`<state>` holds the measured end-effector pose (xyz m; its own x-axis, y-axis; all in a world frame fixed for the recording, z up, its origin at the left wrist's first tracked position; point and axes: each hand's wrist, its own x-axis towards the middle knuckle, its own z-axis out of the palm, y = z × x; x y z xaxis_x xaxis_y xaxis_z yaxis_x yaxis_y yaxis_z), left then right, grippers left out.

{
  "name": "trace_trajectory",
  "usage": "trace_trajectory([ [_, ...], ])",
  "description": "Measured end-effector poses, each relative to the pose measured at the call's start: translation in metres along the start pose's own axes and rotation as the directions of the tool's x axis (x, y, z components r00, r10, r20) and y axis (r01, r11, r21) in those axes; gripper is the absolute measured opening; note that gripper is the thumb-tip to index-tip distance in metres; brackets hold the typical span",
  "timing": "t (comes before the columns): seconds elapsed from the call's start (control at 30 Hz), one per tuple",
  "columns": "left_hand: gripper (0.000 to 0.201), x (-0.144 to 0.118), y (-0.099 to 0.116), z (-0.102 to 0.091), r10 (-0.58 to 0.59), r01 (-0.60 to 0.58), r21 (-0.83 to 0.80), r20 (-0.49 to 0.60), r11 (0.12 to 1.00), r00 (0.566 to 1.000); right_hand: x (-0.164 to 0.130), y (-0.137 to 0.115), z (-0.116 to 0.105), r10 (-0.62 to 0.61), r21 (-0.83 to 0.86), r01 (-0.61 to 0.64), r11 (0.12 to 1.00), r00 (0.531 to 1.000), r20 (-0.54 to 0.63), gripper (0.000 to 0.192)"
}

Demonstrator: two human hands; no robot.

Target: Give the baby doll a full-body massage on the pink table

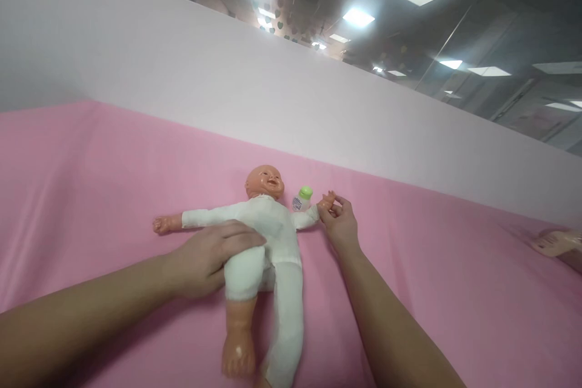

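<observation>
A baby doll point(277, 230) with a soft white cloth body and a hard plastic head, hands and feet lies on its back. Its head points away from me, and one arm stretches out to the left. My left hand point(213, 254) wraps over the doll's hip and upper leg, its thumb lower beside the thigh. Between thumb and fingers, my right hand point(339, 221) pinches the doll's small hand at the wrist. Just left of that wrist is a small clear bottle point(302, 200) with a green cap and a label, touched by neither hand.
A pink sheet point(136, 163) covers the surface under the doll, with a few creases. Behind it runs a plain white partition point(204, 73). A blurred beige object point(557, 242) shows at the right edge; its kind is unclear. Ceiling lights shine beyond the partition.
</observation>
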<state>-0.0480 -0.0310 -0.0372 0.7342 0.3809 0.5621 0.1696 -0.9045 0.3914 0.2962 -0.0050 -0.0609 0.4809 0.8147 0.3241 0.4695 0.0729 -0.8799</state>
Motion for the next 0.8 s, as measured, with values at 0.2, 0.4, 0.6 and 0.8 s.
trace_trajectory([
  [0.2, 0.047, 0.006, -0.024, 0.005, -0.311, 0.314, 0.108, -0.039, 0.943, 0.950, -0.039, -0.035, 0.030, -0.326, -0.068, 0.338, 0.939, 0.934, 0.146, 0.041],
  [0.4, 0.043, 0.012, -0.031, -0.001, -0.372, 0.373, 0.010, 0.066, 0.928, 0.926, -0.054, -0.047, 0.045, -0.510, -0.078, 0.616, 0.784, 0.710, 0.486, 0.043],
  [0.6, 0.045, -0.001, -0.030, 0.002, -0.280, 0.277, -0.053, -0.039, 0.959, 0.959, -0.046, -0.037, 0.038, -0.368, -0.073, 0.423, 0.903, 0.851, 0.374, 0.047],
  [0.8, 0.048, -0.007, -0.001, -0.003, -0.013, 0.015, -0.093, 0.027, 0.996, 1.000, -0.009, -0.004, 0.016, -0.064, 0.194, 0.037, 0.980, 0.988, 0.137, 0.063],
])
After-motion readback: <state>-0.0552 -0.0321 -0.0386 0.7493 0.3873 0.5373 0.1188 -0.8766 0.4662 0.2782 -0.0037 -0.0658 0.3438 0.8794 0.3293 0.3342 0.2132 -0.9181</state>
